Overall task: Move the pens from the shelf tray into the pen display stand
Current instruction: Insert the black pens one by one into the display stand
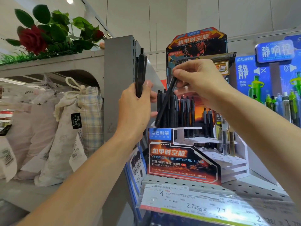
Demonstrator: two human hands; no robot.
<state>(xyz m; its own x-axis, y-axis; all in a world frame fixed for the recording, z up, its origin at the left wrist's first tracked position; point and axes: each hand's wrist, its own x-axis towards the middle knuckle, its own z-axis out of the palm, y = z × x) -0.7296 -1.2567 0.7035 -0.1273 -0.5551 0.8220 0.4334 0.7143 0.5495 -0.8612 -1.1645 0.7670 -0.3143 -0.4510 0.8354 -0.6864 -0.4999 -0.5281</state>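
The left hand (135,110) grips a bundle of black pens (140,72) upright beside the grey shelf upright (119,82), its fingers curled round their lower halves; held that way the bundle serves, I judge, as a ready supply close to the stand, so the other hand need only reach across for the next one. The right hand (200,80) pinches a single black pen (165,101) by its upper end between thumb and fingertips; the pen leans, its lower tip down at the front left corner of the pen display stand (180,159), among the pens already standing (172,110) there; the top-end grip probably lets the tip be steered into a hole without the fingers fouling the neighbours.

The stand sits on a perforated shelf (244,188) above a price label strip (195,206); its upper left tier is crowded with dark pens, while the white stepped tiers lower right show many bare holes, so the filling looks partly done. The shelf tray named in the task is not identifiable here. To the left, drawstring cloth bags (70,128) lean on a neighbouring shelf under an artificial rose (32,39); a blue pen display (267,75) stands to the right.
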